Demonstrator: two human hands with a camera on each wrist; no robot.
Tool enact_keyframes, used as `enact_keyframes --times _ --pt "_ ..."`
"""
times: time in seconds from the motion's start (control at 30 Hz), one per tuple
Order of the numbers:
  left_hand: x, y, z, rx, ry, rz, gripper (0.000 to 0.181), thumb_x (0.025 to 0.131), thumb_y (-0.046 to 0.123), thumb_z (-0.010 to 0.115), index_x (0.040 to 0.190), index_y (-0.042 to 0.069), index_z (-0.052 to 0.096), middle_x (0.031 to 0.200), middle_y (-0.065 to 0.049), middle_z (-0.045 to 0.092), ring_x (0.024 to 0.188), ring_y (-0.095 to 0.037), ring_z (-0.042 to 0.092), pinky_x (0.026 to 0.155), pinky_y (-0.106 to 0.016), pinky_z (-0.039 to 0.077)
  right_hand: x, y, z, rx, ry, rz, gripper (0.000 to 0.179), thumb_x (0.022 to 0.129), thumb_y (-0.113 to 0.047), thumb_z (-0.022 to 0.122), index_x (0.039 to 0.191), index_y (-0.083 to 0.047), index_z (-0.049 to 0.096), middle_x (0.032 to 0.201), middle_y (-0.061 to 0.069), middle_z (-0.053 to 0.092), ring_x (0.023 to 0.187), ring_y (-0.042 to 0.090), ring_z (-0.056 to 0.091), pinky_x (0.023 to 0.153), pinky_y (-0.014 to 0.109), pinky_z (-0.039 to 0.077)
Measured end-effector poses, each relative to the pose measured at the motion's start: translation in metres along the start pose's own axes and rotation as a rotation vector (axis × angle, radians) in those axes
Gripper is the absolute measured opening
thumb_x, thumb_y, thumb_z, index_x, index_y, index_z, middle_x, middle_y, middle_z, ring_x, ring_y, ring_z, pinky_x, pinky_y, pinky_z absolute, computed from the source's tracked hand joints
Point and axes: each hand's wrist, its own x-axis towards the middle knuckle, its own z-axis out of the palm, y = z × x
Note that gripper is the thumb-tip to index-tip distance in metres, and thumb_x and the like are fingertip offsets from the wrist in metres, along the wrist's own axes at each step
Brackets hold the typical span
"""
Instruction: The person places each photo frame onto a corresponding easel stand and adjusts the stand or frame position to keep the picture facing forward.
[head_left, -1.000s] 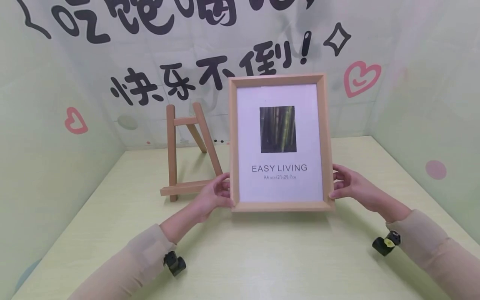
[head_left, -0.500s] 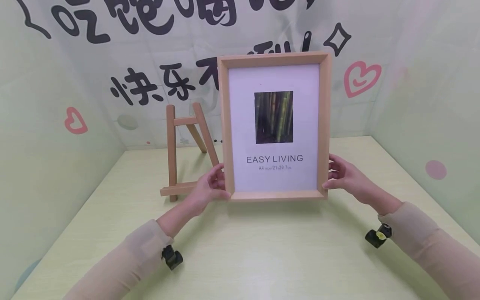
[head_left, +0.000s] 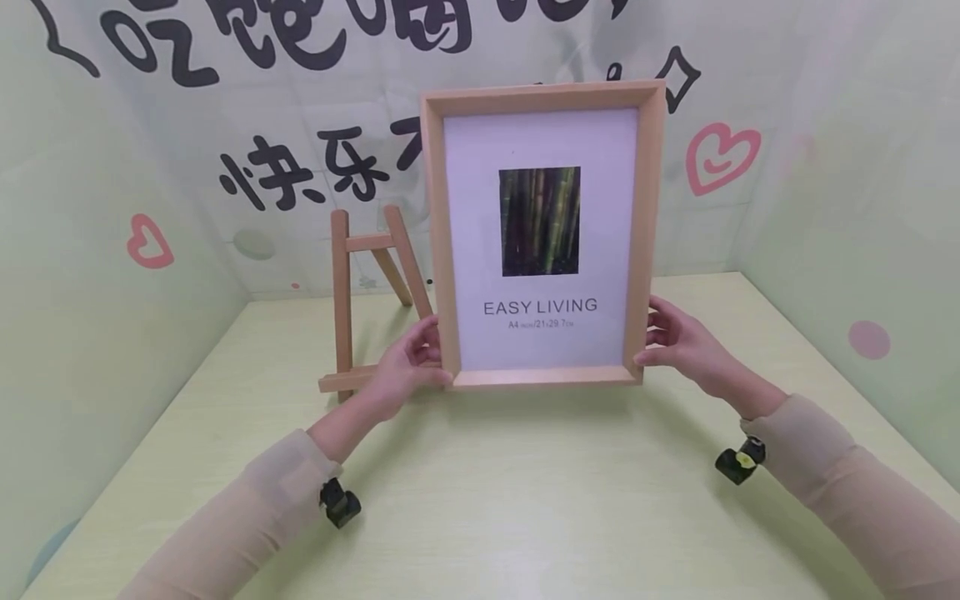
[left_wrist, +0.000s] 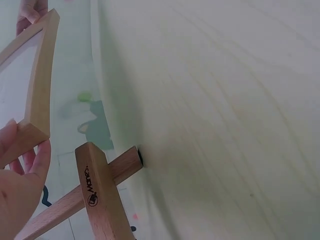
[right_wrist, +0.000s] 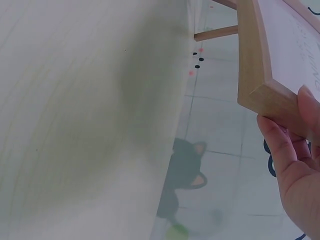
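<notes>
A light wooden picture frame point(head_left: 542, 377) is held upright above the table, its front with a bamboo picture and the words "EASY LIVING" facing me. My left hand point(head_left: 405, 367) grips its lower left side, thumb on the front and fingers behind. On the opposite side my right hand point(head_left: 690, 350) holds the lower right edge the same way. Left of the frame stands a small wooden easel point(head_left: 341, 292), partly covered by the frame and my left hand. In the left wrist view the easel's ledge point(left_wrist: 97, 195) shows close beside my left hand point(left_wrist: 22, 190).
The pale table point(head_left: 525, 517) reaches back to a wall sheet point(head_left: 300, 108) with dark lettering and pink hearts. Side walls stand left and right. A small black camera sits on each wrist, the left camera point(head_left: 340, 503) and the right camera point(head_left: 740, 461).
Both hands have raised the picture frame and brought it leftward and nearer, so it looks larger and covers more of the easel and lettering. The easel has stayed in place.
</notes>
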Motion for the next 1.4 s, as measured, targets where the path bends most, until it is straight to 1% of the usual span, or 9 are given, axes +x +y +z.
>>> enact_keyframes --times 0.2,0.37,0.6,0.73,0.97,1.07,1.2,1.37,1.4 --pt "0.002 0.001 -0.007 0.030 -0.013 0.060 0.082 0.071 -0.018 0.061 0.142 0.002 0.026 0.119 -0.013 0.045 0.094 -0.011 0.053 0.081 -0.021 0.050 0.010 0.000 0.003 0.005 0.009 -0.006 0.082 0.078 0.010 0.063 0.144 -0.001 0.018 0.109 0.000 0.048 0.090 0.004 0.056 0.076 0.020 0.052" --pt "0.004 0.002 -0.017 0.069 -0.005 0.086 0.080 0.072 -0.017 0.062 0.142 0.004 0.028 0.121 -0.015 0.046 0.095 -0.011 0.053 0.080 -0.020 0.050 0.020 -0.001 0.008 0.025 0.014 -0.016 0.080 0.077 0.013 0.062 0.144 -0.001 0.019 0.108 0.001 0.049 0.090 0.005 0.056 0.076 0.020 0.052" --pt "0.004 0.005 -0.032 0.102 0.010 0.060 0.080 0.076 -0.012 0.063 0.144 0.007 0.024 0.125 -0.016 0.044 0.098 -0.011 0.053 0.079 -0.017 0.050 0.036 -0.002 0.017 0.058 0.025 -0.040 0.079 0.076 0.017 0.059 0.143 0.002 0.021 0.105 0.003 0.049 0.088 0.004 0.057 0.075 0.019 0.052" --pt "0.003 0.005 -0.040 0.105 0.027 0.049 0.081 0.077 -0.012 0.063 0.144 0.007 0.023 0.126 -0.015 0.043 0.099 -0.010 0.053 0.081 -0.018 0.049 0.045 -0.003 0.024 0.072 0.030 -0.040 0.079 0.075 0.019 0.059 0.143 0.002 0.021 0.106 0.005 0.048 0.087 0.004 0.057 0.075 0.019 0.052" --pt "0.003 0.001 -0.056 0.137 0.058 0.057 0.081 0.076 -0.011 0.064 0.144 0.005 0.023 0.121 -0.011 0.045 0.097 -0.006 0.054 0.081 -0.017 0.049 0.057 -0.004 0.036 0.075 0.037 -0.028 0.081 0.075 0.018 0.059 0.144 -0.002 0.022 0.113 0.016 0.047 0.088 0.007 0.056 0.075 0.020 0.052" --pt "0.002 0.002 -0.062 0.155 0.065 0.056 0.081 0.077 -0.010 0.064 0.145 0.005 0.021 0.123 -0.012 0.044 0.097 -0.006 0.053 0.081 -0.015 0.048 0.062 -0.006 0.042 0.077 0.037 -0.029 0.081 0.075 0.018 0.060 0.144 -0.003 0.023 0.115 0.019 0.047 0.089 0.009 0.057 0.075 0.021 0.052" --pt "-0.001 0.003 -0.070 0.180 0.078 0.052 0.081 0.078 -0.009 0.064 0.145 0.005 0.020 0.125 -0.013 0.043 0.098 -0.006 0.052 0.083 -0.013 0.046 0.069 -0.008 0.049 0.078 0.034 -0.028 0.081 0.075 0.018 0.060 0.144 -0.004 0.023 0.117 0.022 0.047 0.092 0.015 0.056 0.075 0.021 0.052" --pt "-0.004 0.002 -0.080 0.183 0.090 0.045 0.082 0.078 -0.008 0.064 0.145 0.006 0.020 0.121 -0.008 0.044 0.098 -0.006 0.052 0.082 -0.014 0.047 0.078 -0.012 0.057 0.069 0.032 -0.026 0.082 0.075 0.018 0.060 0.144 -0.005 0.024 0.118 0.024 0.048 0.097 0.025 0.055 0.076 0.023 0.052" --pt "-0.004 0.002 -0.082 0.184 0.090 0.041 0.082 0.078 -0.007 0.064 0.146 0.007 0.019 0.121 -0.007 0.043 0.098 -0.006 0.052 0.081 -0.015 0.048 0.080 -0.012 0.058 0.061 0.030 -0.030 0.081 0.075 0.017 0.060 0.144 -0.006 0.024 0.118 0.024 0.048 0.097 0.025 0.055 0.076 0.023 0.052"
